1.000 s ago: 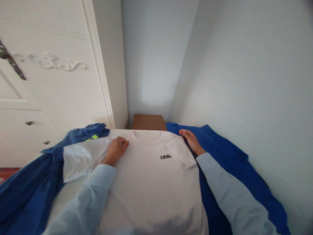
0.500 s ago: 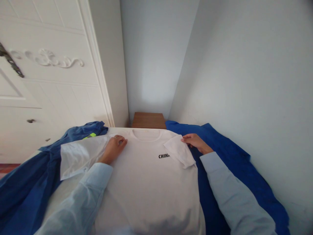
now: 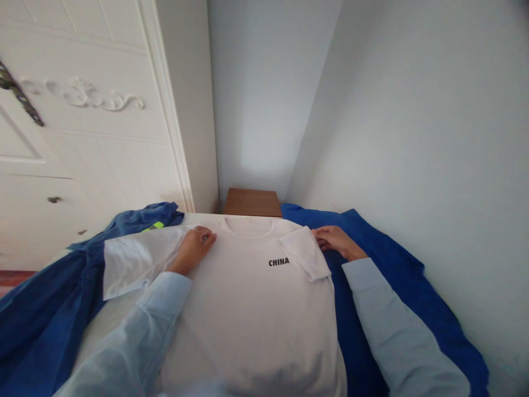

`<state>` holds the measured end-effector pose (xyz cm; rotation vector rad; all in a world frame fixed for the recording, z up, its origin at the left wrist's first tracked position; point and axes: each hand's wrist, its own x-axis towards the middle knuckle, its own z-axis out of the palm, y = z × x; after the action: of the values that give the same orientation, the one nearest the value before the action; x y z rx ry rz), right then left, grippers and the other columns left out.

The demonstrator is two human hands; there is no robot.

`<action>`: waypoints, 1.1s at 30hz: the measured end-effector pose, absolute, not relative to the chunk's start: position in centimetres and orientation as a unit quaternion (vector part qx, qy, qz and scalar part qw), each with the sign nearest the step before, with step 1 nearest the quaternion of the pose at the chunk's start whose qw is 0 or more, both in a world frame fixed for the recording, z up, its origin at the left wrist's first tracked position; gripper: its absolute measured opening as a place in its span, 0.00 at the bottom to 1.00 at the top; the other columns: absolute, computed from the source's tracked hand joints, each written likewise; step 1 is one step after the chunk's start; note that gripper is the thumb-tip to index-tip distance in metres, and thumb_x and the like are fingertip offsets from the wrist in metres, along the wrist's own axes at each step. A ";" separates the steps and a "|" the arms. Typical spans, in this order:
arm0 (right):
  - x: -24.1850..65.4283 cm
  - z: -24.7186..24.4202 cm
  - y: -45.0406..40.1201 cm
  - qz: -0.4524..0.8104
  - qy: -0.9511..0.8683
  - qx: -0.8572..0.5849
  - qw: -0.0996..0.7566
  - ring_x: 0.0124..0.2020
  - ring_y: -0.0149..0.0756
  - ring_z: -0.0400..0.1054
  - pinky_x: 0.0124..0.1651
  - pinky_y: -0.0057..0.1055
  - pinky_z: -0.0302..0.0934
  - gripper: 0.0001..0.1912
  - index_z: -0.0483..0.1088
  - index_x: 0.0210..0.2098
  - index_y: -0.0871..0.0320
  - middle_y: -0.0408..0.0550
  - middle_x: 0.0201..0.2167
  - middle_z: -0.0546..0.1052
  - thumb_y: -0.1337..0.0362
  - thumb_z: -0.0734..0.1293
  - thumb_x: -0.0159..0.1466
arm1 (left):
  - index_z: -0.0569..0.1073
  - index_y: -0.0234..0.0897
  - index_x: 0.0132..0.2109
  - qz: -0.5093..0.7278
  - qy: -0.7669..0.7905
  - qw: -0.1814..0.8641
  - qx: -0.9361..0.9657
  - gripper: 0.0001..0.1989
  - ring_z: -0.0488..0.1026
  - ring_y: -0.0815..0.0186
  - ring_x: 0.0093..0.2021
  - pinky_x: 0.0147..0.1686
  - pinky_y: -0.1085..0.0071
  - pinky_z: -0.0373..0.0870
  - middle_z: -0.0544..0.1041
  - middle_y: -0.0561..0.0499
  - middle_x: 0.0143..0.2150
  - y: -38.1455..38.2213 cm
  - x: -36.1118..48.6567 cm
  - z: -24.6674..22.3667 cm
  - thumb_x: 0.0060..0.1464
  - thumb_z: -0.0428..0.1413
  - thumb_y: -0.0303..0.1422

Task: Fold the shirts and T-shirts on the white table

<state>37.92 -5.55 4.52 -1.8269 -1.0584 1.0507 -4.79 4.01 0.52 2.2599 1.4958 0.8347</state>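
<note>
A white T-shirt with "CHINA" printed on its chest lies spread out, neckline away from me. Its right-side sleeve is folded inward over the chest, beside the print. My right hand pinches the outer edge of that sleeve. At the left shoulder, my left hand rests with its fingers curled together on the shirt's fabric. The other sleeve stretches out flat to the left.
Blue clothing with a yellow-green strip lies at the left, and more blue cloth along the right wall. A brown wooden surface stands behind. A white cabinet rises at the left.
My right hand has moved slightly right with the folded sleeve's edge, and the print now shows in full. My left hand has stayed in place on the shirt.
</note>
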 end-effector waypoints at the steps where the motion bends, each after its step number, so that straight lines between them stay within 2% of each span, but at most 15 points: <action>1: 38.0 4.8 -5.8 0.431 -0.415 -0.712 0.366 0.28 0.31 0.71 0.28 0.24 0.65 0.11 0.74 0.34 0.62 0.53 0.32 0.80 0.59 0.71 0.63 | 0.72 0.37 0.28 0.293 0.521 0.152 0.787 0.19 0.73 0.57 0.40 0.44 0.63 0.66 0.77 0.42 0.37 4.1 -4.8 0.5 0.55 0.45 0.45; 4: 38.3 5.6 -6.5 0.470 -0.436 -0.706 0.301 0.29 0.31 0.72 0.26 0.23 0.63 0.17 0.74 0.35 0.61 0.53 0.33 0.80 0.53 0.76 0.58 | 0.72 0.37 0.28 0.297 0.523 0.151 0.784 0.19 0.73 0.58 0.39 0.44 0.63 0.66 0.77 0.43 0.36 4.2 -4.9 0.3 0.55 0.45 0.45; 8: 39.1 5.9 -6.9 0.499 -0.482 -0.682 0.232 0.27 0.29 0.70 0.22 0.21 0.58 0.22 0.75 0.32 0.62 0.50 0.29 0.79 0.53 0.81 0.47 | 0.72 0.37 0.28 0.299 0.515 0.156 0.788 0.19 0.72 0.58 0.39 0.44 0.63 0.66 0.77 0.43 0.36 4.3 -4.9 0.2 0.55 0.45 0.45; 16: 40.1 5.7 -6.9 0.514 -0.471 -0.682 0.220 0.22 0.27 0.68 0.26 0.24 0.65 0.25 0.73 0.28 0.61 0.44 0.23 0.76 0.53 0.83 0.39 | 0.71 0.37 0.28 0.303 0.514 0.155 0.787 0.19 0.72 0.57 0.40 0.44 0.62 0.65 0.77 0.43 0.36 4.2 -5.0 0.3 0.55 0.45 0.46; 21: 39.9 5.9 -6.9 0.512 -0.468 -0.686 0.221 0.22 0.27 0.67 0.25 0.23 0.64 0.24 0.74 0.30 0.62 0.45 0.24 0.76 0.54 0.83 0.41 | 0.71 0.37 0.28 0.299 0.515 0.152 0.789 0.19 0.73 0.57 0.40 0.44 0.62 0.66 0.77 0.42 0.36 4.2 -4.9 0.3 0.55 0.45 0.46; 25: 39.5 6.0 -6.9 0.482 -0.463 -0.702 0.247 0.25 0.27 0.69 0.23 0.21 0.60 0.22 0.76 0.37 0.61 0.49 0.30 0.79 0.54 0.80 0.49 | 0.71 0.38 0.28 0.297 0.516 0.151 0.789 0.19 0.73 0.57 0.40 0.45 0.62 0.66 0.77 0.42 0.36 4.2 -4.9 0.3 0.55 0.45 0.46; 29: 39.0 5.8 -6.6 0.421 -0.468 -0.728 0.273 0.22 0.25 0.64 0.17 0.19 0.49 0.18 0.75 0.39 0.62 0.47 0.27 0.76 0.55 0.76 0.58 | 0.71 0.37 0.28 0.298 0.515 0.149 0.790 0.20 0.73 0.57 0.40 0.44 0.62 0.67 0.78 0.42 0.36 4.2 -4.9 0.4 0.55 0.44 0.46; 33: 38.6 5.5 -6.3 0.395 -0.473 -0.741 0.268 0.21 0.25 0.62 0.17 0.20 0.48 0.16 0.75 0.41 0.62 0.45 0.24 0.74 0.58 0.74 0.59 | 0.72 0.38 0.28 0.293 0.517 0.151 0.790 0.20 0.73 0.57 0.41 0.45 0.63 0.67 0.78 0.42 0.37 4.2 -5.0 0.4 0.55 0.45 0.46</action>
<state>38.61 -6.26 5.49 -1.9976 -1.2755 1.0641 -4.96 4.21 0.39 2.2682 1.4836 0.8407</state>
